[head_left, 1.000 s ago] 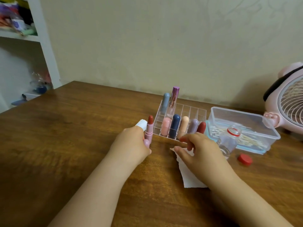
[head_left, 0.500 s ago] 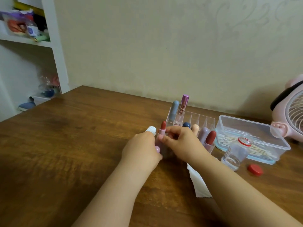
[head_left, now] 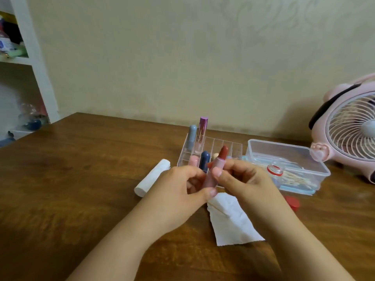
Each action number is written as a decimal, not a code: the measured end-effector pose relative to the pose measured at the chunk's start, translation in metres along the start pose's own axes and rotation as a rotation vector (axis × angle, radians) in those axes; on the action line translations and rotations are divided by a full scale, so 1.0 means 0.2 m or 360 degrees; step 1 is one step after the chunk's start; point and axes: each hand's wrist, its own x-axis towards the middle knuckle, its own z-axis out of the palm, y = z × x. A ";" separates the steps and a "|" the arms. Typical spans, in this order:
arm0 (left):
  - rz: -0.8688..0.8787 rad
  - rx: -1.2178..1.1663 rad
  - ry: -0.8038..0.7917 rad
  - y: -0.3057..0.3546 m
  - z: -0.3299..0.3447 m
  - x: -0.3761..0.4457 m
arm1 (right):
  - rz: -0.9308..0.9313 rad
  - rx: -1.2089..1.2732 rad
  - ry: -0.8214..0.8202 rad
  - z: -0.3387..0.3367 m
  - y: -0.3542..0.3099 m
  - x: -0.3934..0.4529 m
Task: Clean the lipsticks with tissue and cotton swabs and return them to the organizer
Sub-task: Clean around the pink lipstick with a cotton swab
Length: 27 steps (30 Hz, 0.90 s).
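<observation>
Both hands, left hand [head_left: 182,187] and right hand [head_left: 241,179], are gripping the uncapped pink-tubed red lipstick [head_left: 216,169]. Light, slick tube; soft bullet smears easily, so hold the tube.

Bare forearms, sleeveless; short, unpainted nails.

A brown wooden table [head_left: 81,179] meets a beige wall [head_left: 142,57], white shelving [head_left: 34,57] at left

I'm counting two hands [head_left: 180,187] [head_left: 241,179], one uncapped lipstick [head_left: 218,165], five or perhaps six capped sticks [head_left: 204,159] sitting in one organizer [head_left: 219,144], one tissue [head_left: 233,222], one white roll [head_left: 152,180], one swab box [head_left: 288,153], one bottle [head_left: 275,173], one red cap [head_left: 292,202], one fan [head_left: 353,126].
</observation>
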 end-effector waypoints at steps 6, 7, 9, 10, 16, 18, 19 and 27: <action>0.0087 -0.0218 -0.0078 -0.02 0.03 0.00 | -0.0158 0.0025 -0.0036 -0.03 -0.05 -0.03; 0.0129 -0.0283 -0.0152 -0.02 0.03 0.00 | -0.0189 0.0059 -0.0096 -0.04 -0.06 -0.04; 0.0191 -0.0470 -0.0307 -0.02 0.03 0.00 | -0.0220 0.0189 -0.0195 -0.06 -0.07 -0.04; 0.0188 -0.0611 -0.0398 -0.01 0.02 -0.01 | -0.0204 0.0306 -0.0243 -0.07 -0.08 -0.04; 0.0105 -0.1095 -0.0644 0.00 0.02 -0.02 | -0.0209 0.0438 -0.0336 -0.08 -0.09 -0.04; 0.0111 -0.1063 -0.0500 0.00 0.04 -0.02 | -0.0250 0.0363 -0.0283 -0.08 -0.09 -0.04; 0.0111 -0.1050 -0.0444 0.00 0.04 -0.01 | -0.0263 0.0375 -0.0307 -0.08 -0.08 -0.04; 0.0079 -0.1034 -0.0475 -0.01 0.04 -0.02 | -0.0203 0.0446 -0.0290 -0.07 -0.08 -0.04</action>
